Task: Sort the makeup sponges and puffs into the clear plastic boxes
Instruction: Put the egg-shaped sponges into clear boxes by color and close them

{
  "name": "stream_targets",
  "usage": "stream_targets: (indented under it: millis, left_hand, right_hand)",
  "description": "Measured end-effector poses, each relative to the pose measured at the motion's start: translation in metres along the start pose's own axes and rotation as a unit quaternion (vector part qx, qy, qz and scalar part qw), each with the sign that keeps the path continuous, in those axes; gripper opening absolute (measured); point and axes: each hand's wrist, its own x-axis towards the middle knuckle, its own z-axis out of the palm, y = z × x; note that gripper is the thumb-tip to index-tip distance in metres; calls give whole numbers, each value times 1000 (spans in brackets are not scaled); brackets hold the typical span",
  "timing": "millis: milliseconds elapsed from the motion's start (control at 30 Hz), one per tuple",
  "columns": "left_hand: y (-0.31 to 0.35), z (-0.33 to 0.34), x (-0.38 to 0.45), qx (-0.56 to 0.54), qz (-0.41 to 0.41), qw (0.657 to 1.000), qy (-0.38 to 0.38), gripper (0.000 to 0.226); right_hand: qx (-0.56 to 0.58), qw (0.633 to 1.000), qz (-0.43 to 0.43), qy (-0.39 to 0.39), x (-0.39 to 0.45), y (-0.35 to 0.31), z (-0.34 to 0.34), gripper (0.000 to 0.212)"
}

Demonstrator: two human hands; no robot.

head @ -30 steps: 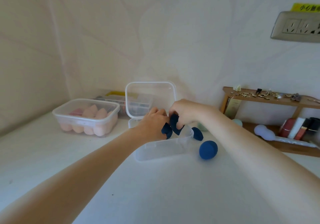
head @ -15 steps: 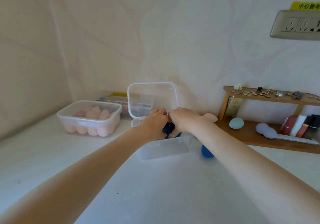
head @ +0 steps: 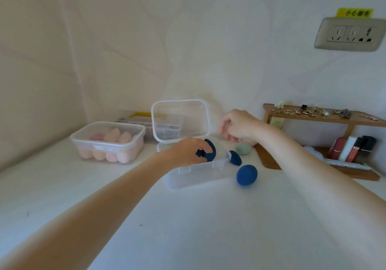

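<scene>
An open clear plastic box (head: 194,175) stands mid-table with its lid (head: 180,120) upright behind it. My left hand (head: 186,151) is inside the box and grips dark blue sponges (head: 208,151). My right hand (head: 240,126) hovers above and to the right of the box, fingers loosely curled, holding nothing. Another dark blue sponge (head: 235,158) lies just right of the box, and a round blue sponge (head: 246,174) sits in front of it. A pale green sponge (head: 243,149) lies further back.
A closed clear box (head: 108,142) full of pink sponges stands at the left, with flatter clear cases (head: 144,119) behind it. A wooden shelf (head: 323,117) with small jewellery and cosmetics (head: 353,148) stands at the right. A wall socket (head: 351,33) is above it.
My right hand has let go of the dark blue sponges and lifted away to the right. My left hand stays in the box with the sponges.
</scene>
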Motion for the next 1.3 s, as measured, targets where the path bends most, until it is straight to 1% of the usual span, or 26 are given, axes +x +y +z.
stream_targets:
  millis: [33,67,100,133,167,200,233,267,333,400,433,467,500,533,600,667,733,767,833,933,1000,1100,1167,1233,1300]
  left_hand:
    - [0,0,0,-3,-4,1000,-1,35]
    - [0,0,0,-5,-7,1000,-1,34]
    - [1,-1,-1,-6,-7,1000,0,32]
    - [3,0,-3,-8,-5,1000,0,30]
    - [6,-1,-5,-10,-4,1000,1,28]
    - [7,0,-6,-13,-3,1000,1,27]
    - [9,2,-6,-18,-1,1000,0,27]
    - [10,3,-6,-21,0,1000,0,26]
    - [14,6,-4,-24,7,1000,-3,24]
    - [22,9,-1,-31,16,999,0,24]
    - [25,10,1,-35,21,999,5,24]
    - [29,10,3,-39,27,999,13,24]
    - [31,10,4,-43,32,998,25,24]
    - [33,9,5,-52,35,997,39,23]
    - [32,1,4,-79,26,994,77,23]
    - [23,-11,-2,-82,-5,989,121,26]
    - [11,-23,-12,-69,-45,986,146,25]
    - [3,-29,-19,-53,-59,986,145,23]
    - [-8,-33,-30,-4,-66,991,116,17]
    - [-16,-27,-39,50,-79,993,73,19]
    - [-17,-23,-39,44,-90,993,62,23]
    - [-16,-23,-33,47,-129,990,39,36]
    - [-16,-24,-28,47,-149,987,30,44]
    - [-15,-26,-24,50,-162,985,2,50]
    - [-14,-27,-20,54,-171,983,-28,54]
  right_hand:
    - [-33,999,22,-12,-5,6,-9,26]
    - [-81,994,47,-56,-10,11,-14,23]
    - [-132,981,72,-120,-16,16,-16,27]
    - [-170,964,95,-182,-23,23,-13,36]
    - [-184,951,105,-225,-26,31,-6,44]
    - [-169,949,105,-245,-28,39,3,49]
    - [-134,954,102,-250,-32,45,11,48]
    - [-100,961,97,-240,-33,52,16,45]
    - [-79,975,91,-187,-37,60,10,41]
    - [-62,991,88,-84,-38,62,-9,38]
    - [-36,996,82,-24,-37,60,-19,37]
    - [3,997,72,25,-36,56,-27,37]
    - [58,995,60,56,-35,50,-32,37]
    - [127,989,53,60,-35,41,-31,34]
    - [245,968,54,4,-37,23,-18,26]
    - [297,950,66,-63,-34,13,3,33]
    - [318,939,71,-110,-31,9,20,40]
    - [315,938,69,-126,-29,7,26,40]
    - [302,937,65,-163,-25,4,32,42]
    - [285,929,55,-232,-20,-5,35,42]
    - [223,946,30,-234,-18,-11,38,39]
    - [138,973,-2,-183,-16,-17,42,38]
    - [73,983,-15,-170,-16,-19,42,40]
    - [7,987,-25,-159,-16,-20,40,47]
    - [1,988,-32,-148,-16,-20,40,51]
